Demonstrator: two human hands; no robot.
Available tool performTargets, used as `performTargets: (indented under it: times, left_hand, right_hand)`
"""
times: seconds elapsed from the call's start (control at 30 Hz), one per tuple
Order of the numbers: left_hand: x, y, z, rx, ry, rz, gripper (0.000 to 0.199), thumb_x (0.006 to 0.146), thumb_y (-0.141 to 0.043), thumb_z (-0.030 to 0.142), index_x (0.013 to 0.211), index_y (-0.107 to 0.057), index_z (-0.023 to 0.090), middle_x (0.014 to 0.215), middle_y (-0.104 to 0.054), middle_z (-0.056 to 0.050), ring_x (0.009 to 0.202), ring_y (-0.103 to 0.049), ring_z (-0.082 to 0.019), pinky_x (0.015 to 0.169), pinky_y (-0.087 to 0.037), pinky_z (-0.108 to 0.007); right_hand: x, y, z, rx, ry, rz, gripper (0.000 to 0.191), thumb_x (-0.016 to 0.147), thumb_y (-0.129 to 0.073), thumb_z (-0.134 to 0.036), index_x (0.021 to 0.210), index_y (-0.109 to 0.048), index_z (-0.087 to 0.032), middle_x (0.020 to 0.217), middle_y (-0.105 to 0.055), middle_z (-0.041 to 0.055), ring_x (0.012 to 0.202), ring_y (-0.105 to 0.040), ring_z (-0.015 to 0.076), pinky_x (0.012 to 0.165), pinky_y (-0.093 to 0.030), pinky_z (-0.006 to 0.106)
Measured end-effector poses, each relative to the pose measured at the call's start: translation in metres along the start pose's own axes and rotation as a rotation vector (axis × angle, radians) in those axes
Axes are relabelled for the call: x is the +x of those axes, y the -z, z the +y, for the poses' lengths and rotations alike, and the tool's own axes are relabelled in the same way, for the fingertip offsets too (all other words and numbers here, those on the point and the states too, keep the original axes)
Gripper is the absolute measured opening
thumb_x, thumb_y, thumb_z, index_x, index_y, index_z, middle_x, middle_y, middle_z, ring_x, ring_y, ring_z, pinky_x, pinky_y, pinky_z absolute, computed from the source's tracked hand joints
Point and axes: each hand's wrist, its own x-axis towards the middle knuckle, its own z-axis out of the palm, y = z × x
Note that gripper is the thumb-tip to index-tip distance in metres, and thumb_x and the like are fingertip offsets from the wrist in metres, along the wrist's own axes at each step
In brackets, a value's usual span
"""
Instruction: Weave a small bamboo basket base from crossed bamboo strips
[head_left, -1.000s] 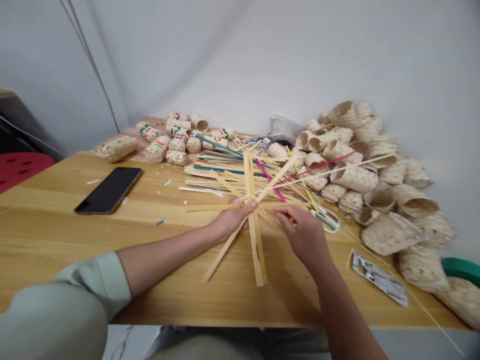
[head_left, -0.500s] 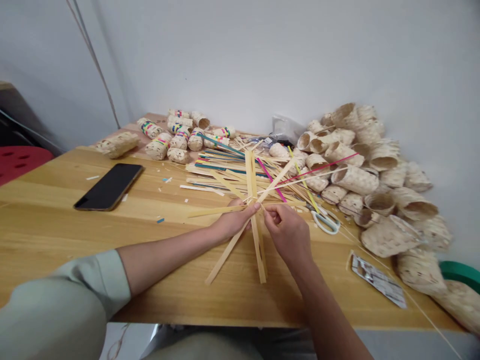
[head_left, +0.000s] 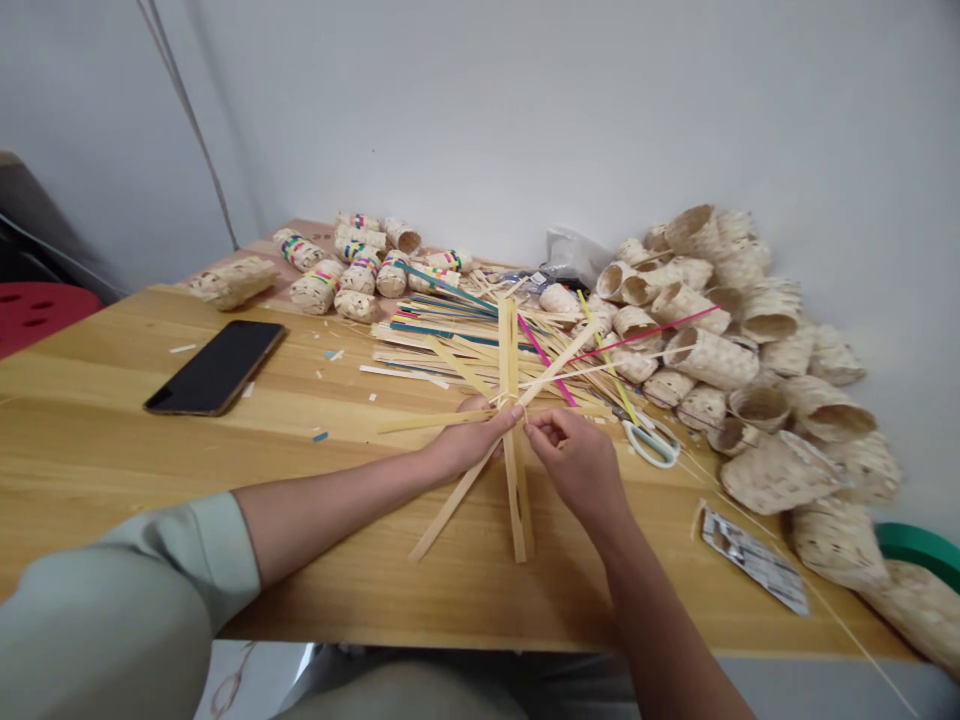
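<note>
Several flat bamboo strips (head_left: 516, 500) cross one another in a star shape above the table's front half. My left hand (head_left: 474, 437) grips them at the crossing, its thumb pressed on top and the other fingers mostly hidden underneath. Just right of the crossing, my right hand (head_left: 574, 455) is closed with thumb and forefinger pinched on a thin bamboo strand, which passes close by the centre of the star. Strip ends spread out toward me, to the left and toward the back.
Loose bamboo strips (head_left: 427, 345), some coloured, lie behind my hands. White-handled scissors (head_left: 652, 443) and a foil packet (head_left: 754, 560) are to the right, beside piled woven tubes (head_left: 780, 470). A phone (head_left: 216, 368) lies left; smaller tubes with coloured bands (head_left: 316, 287) stand behind it.
My right hand's fingertips have shifted slightly down and left beside the crossing. The star of strips has tilted a little, and my left hand keeps its grip.
</note>
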Motion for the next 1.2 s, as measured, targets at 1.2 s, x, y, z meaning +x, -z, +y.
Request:
performTargets:
  times: [1.2]
  left_hand:
    - [-0.003, 0.003, 0.009, -0.169, 0.084, -0.402, 0.046, 0.077, -0.063, 0.054, 0.053, -0.048, 0.018, 0.038, -0.043, 0.003, 0.035, -0.035, -0.008, 0.039, -0.022, -0.023]
  right_hand:
    - [0.012, 0.057, 0.004, -0.580, 0.727, -0.212, 0.017, 0.093, -0.051, -0.019, 0.093, -0.068, -0.022, 0.085, -0.068, 0.0055, 0.082, -0.058, 0.0200, 0.072, -0.040, 0.032]
